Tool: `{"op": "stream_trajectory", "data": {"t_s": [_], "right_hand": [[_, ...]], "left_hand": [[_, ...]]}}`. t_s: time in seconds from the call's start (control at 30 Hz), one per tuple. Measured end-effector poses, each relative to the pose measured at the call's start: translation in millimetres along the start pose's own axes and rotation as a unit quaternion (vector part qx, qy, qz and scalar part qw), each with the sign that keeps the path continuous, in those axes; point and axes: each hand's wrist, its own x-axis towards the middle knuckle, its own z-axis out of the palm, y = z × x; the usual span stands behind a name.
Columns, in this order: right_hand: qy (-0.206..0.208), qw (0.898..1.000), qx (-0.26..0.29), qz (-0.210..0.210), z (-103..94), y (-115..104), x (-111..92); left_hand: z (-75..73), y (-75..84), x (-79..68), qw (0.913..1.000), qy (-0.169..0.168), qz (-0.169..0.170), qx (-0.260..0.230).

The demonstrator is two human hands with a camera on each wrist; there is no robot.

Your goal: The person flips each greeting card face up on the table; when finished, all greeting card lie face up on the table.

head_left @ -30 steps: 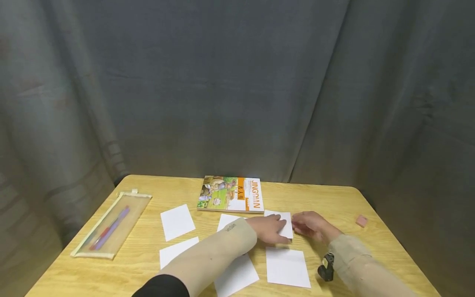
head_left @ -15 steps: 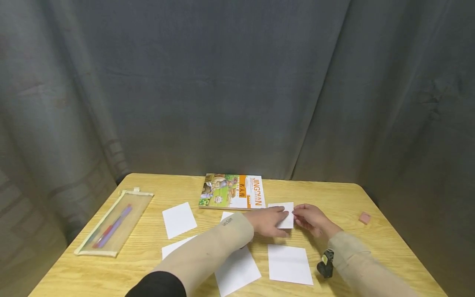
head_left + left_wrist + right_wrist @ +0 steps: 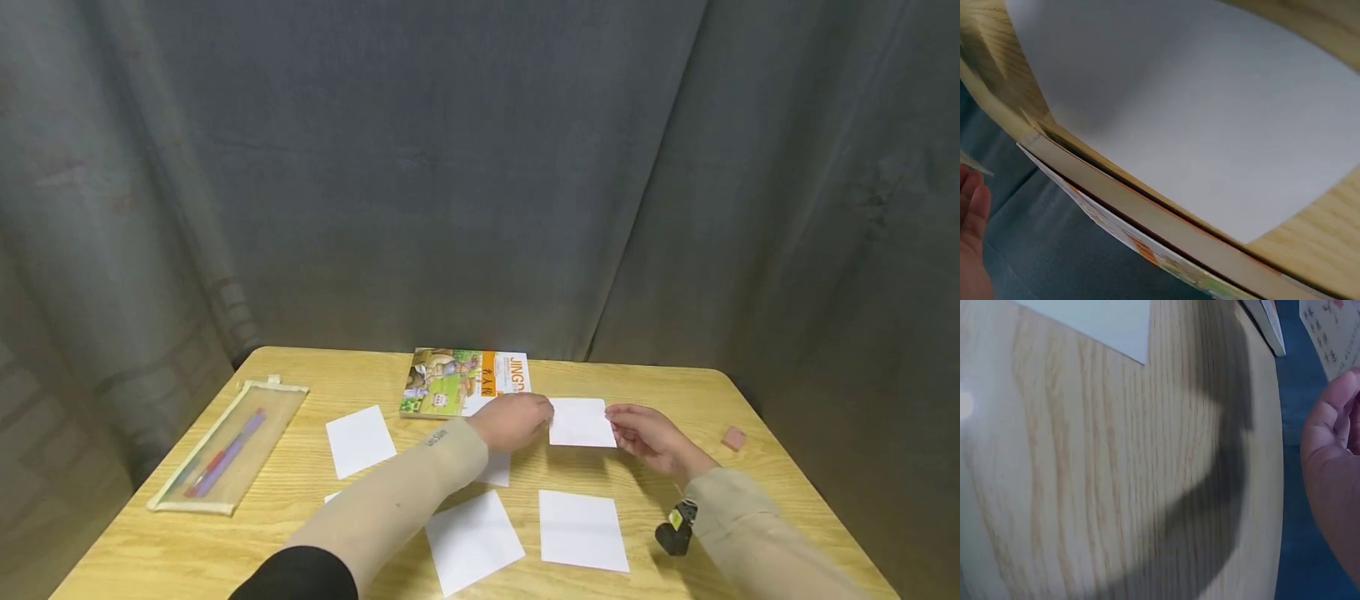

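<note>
At the far left I see a mesh pouch [image 3: 228, 450] with pens inside, then a loose white sheet [image 3: 360, 442] and a book [image 3: 442, 385]. The left hand [image 3: 512, 421], fingers curled, pinches the left edge of a white card [image 3: 581, 422] lifted above the table [image 3: 187, 558]. The right hand [image 3: 651, 437] pinches its right edge. A pink block [image 3: 733, 438] lies beyond.

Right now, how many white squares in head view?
6: a white square between left hand and right hand; one near the pouch; one sliver beside left sleeve; one partly behind it; one bottom centre; one right of that. More may be hidden.
</note>
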Motion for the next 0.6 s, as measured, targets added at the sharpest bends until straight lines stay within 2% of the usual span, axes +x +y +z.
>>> {"op": "stream_trajectory", "data": {"t_s": [0.1, 0.2, 0.27, 0.37, 0.47, 0.6], "right_hand": [[-0.01, 1.0, 0.017, 0.0, 0.2, -0.3, -0.6], [-0.012, 0.999, 0.052, 0.004, 1.6, -1.5, -1.3], [-0.025, 0.997, 0.068, 0.003, 2.6, -2.3, -1.4], [-0.035, 0.996, 0.08, 0.001, 6.6, -1.6, 0.9], [-0.035, 0.998, 0.059, -0.01, 11.5, 0.6, 4.5], [-0.001, 1.0, -0.002, -0.027, 15.9, 4.3, 7.4]], "left_hand": [[-0.4, -1.0, -0.6, 0.9995, 0.021, -0.012, -0.02], [-2.4, -1.5, -1.6, 0.9965, 0.041, -0.033, -0.065], [-3.3, -1.0, -1.3, 0.9912, 0.058, -0.056, -0.106], [-4.3, -0.9, 0.3, 0.9788, 0.087, -0.091, -0.162], [-5.4, -0.6, 2.3, 0.9664, 0.11, -0.116, -0.201], [-8.6, 1.7, 5.0, 0.9537, 0.122, -0.139, -0.237]]}}
